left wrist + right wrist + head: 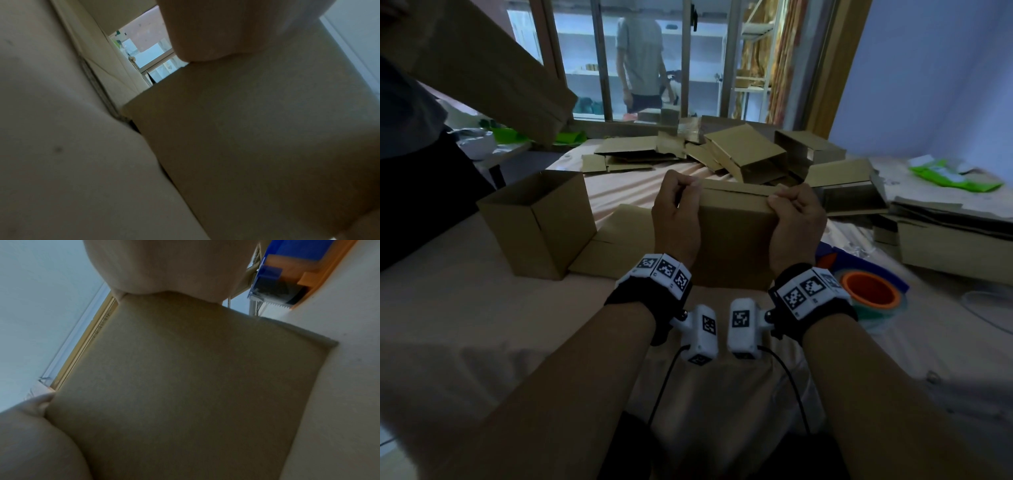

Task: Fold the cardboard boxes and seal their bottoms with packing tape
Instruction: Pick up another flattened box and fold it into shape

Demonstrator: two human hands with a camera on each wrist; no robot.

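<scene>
Gripping box [734, 233] top edge, both hands' fingers [681, 186] curled; open box [537, 219] left, tape dispenser [873, 287] right.

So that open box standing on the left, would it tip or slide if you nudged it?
The open cardboard box is probably light: it looks empty, with thin walls. It stands on soft, wrinkled cloth, so a low push would likely slide it, while a nudge near its rim might tip it. Its unsupported top edges would probably flex.
</scene>
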